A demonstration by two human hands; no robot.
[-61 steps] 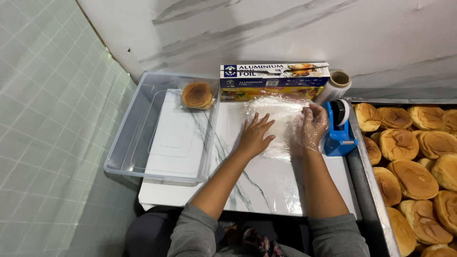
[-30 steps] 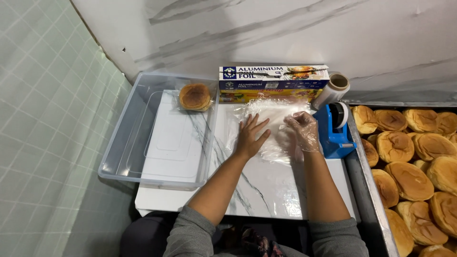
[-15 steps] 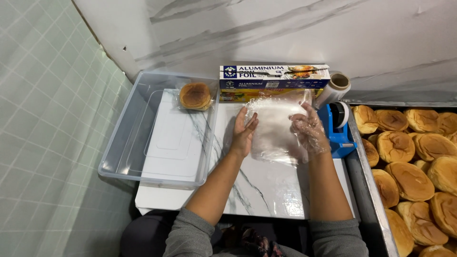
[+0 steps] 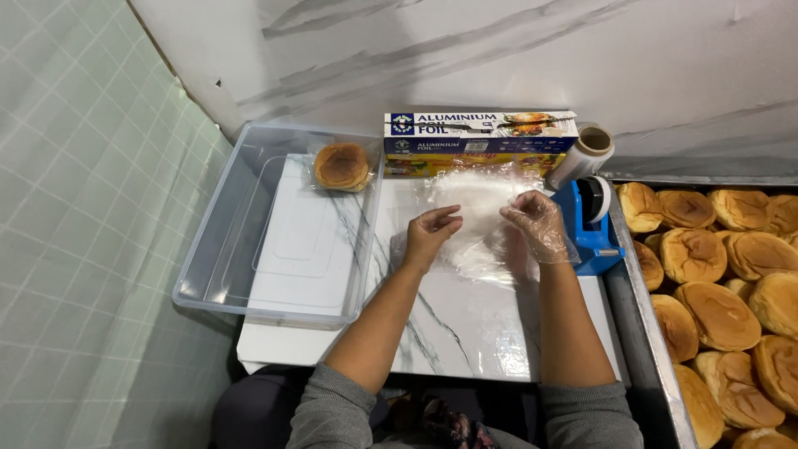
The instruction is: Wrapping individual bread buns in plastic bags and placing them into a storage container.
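**Both hands lift the clear wrap sheet off the marble top**

Head view, the only one. We see the left hand (image 4: 432, 233) bare, fingers curled, pinching the left edge of the clear plastic wrap sheet (image 4: 482, 220). The right hand (image 4: 539, 226) wears a thin see-through glove, fingers bent, gripping the sheet's right edge. Both are closed on the film, not flat. The sheet hangs crumpled between the two hands, its lower part touching the white marble tabletop (image 4: 465, 324), just in front of the foil box (image 4: 480, 133).

Against two seconds ago: then both palms lay spread flat on the sheet, pressing it on the table. One second ago the fingers began to bunch. Half a second ago the sheet was raised between the hands. Now the hands sit a bit lower and closer, and the film is more gathered.

Rest is unchanged. A wrapped bun (image 4: 341, 166) lies in the far corner of the clear plastic bin (image 4: 208, 283) at left. A roll of wrap (image 4: 582, 154) leans beside the foil box. The blue tape dispenser (image 4: 592, 220) stands just beside the right hand. The metal tray (image 4: 644, 349) at right holds many buns (image 4: 719, 312).
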